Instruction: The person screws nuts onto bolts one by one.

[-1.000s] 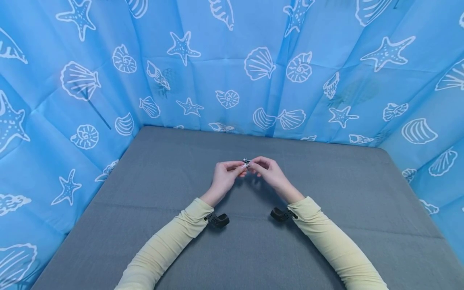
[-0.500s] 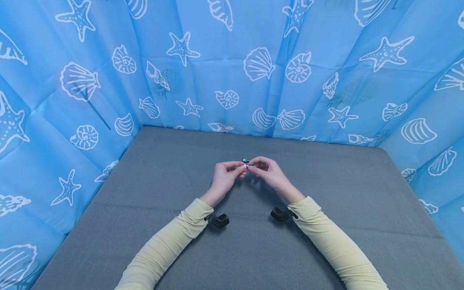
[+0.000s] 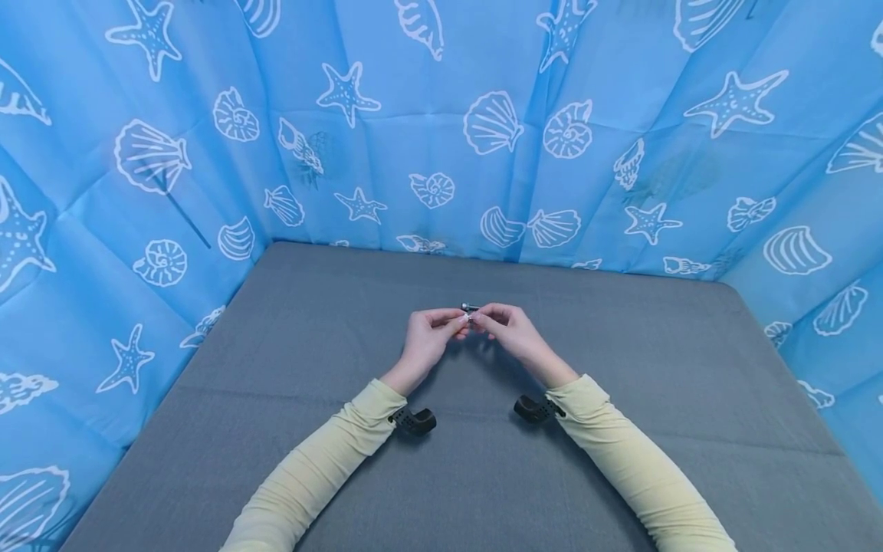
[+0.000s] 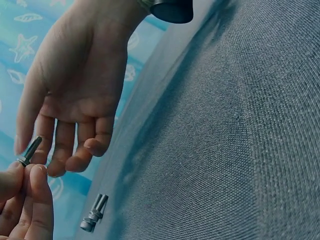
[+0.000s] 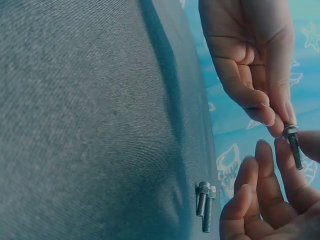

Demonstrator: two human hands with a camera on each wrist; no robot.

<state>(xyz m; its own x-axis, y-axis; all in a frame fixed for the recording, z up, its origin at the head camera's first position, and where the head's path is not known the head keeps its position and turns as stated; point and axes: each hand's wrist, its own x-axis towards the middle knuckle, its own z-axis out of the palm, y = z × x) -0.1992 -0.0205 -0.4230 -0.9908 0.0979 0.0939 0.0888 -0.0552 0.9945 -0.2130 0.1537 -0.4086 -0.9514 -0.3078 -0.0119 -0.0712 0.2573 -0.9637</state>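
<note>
In the right wrist view a small metal bolt [image 5: 295,150] with a ring-like nut or washer near its head hangs between both hands. My left hand [image 3: 425,337] pinches it by the head end, with thumb and forefinger; the fingertips cover part of the head. My right hand [image 3: 513,330] has its thumb and forefinger on either side of the threaded shank, closing on it, while its other fingers curve loosely. The left wrist view shows that bolt [image 4: 33,147] pointing up from the left fingertips. On the table just beyond the hands lie two more bolts [image 5: 205,205], side by side.
Grey cloth covers the table [image 3: 441,475]. Blue curtains [image 3: 428,138] printed with shells and starfish stand along its back and sides. A black wrist camera [image 3: 417,420] sits on the left wrist, another wrist camera [image 3: 531,409] on the right.
The right fingertips shift slightly around the shank, which shows between them half a second ago and is more covered now in the head view. The left hand stays in place.
</note>
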